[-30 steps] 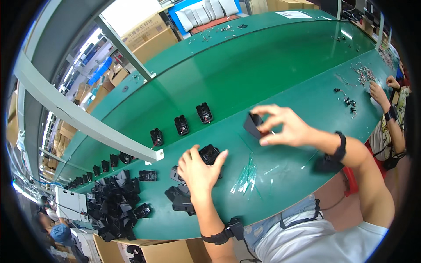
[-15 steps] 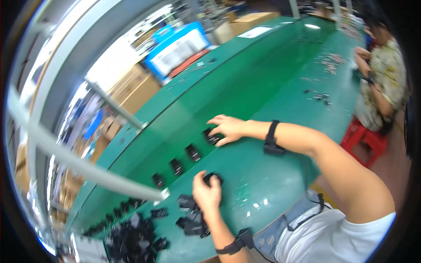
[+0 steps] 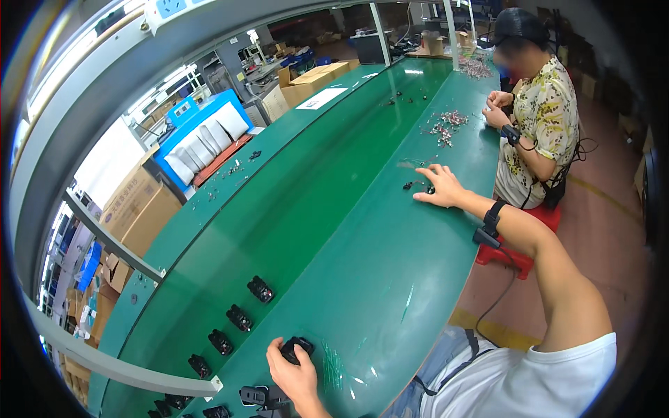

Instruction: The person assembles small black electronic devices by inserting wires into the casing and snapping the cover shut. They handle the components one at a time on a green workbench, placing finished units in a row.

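My left hand (image 3: 293,376) is closed around a black plastic housing (image 3: 298,348), resting at the near part of the green bench (image 3: 362,279). Farther right, my right hand (image 3: 446,188) reaches out over the bench with its fingers spread. Just under its fingertips lie a few small black parts (image 3: 410,186); none is seen gripped. Left of my left hand, a row of black housings (image 3: 239,318) stands on the darker green strip. More black pieces (image 3: 255,396) lie beside my left wrist, partly cut off by the lower edge.
A co-worker (image 3: 543,118) sits on a red stool (image 3: 519,244) at the bench's right side. Near that person's hands are piles of small parts (image 3: 449,125). A grey metal post (image 3: 125,352) crosses the lower left. Beyond the bench stand a blue bin (image 3: 202,139) and cardboard boxes (image 3: 139,209).
My right hand has left a black housing in the row and moved right, over the small black parts. My left hand still holds its housing. The view has swung right.
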{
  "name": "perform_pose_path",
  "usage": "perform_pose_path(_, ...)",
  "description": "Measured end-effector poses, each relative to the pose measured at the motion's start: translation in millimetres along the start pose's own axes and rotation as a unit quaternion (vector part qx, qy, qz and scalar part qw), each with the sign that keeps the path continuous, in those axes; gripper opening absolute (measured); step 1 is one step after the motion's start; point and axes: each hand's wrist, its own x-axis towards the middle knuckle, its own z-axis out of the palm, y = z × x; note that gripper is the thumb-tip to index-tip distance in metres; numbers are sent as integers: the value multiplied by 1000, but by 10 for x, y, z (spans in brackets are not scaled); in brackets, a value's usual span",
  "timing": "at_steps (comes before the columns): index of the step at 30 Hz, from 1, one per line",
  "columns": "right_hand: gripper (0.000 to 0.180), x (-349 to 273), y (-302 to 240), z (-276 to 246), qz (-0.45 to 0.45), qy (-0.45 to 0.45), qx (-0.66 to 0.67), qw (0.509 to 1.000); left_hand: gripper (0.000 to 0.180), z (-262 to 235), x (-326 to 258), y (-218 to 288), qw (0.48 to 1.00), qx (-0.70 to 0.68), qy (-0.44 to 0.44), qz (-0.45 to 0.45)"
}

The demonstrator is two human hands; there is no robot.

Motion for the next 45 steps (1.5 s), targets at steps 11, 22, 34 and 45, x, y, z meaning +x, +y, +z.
perform_pose_path(11,19,100,-564,261,-151,-48,146,976,55,-72,-10,30,991,117,-38,-44)
perform_pose_path(22,25,-493,-2600,476,-349,-347,402,772,51,-79,26,-77,988,150,28,4)
perform_pose_path(34,45,-558,-2464,565,-228,-414,455,755,47,48,55,254,990,-76,97,65)
perform_pose_path(45,29,-552,-2355,438,-370,-309,326,813,43,203,-52,343,895,-426,-80,-100)
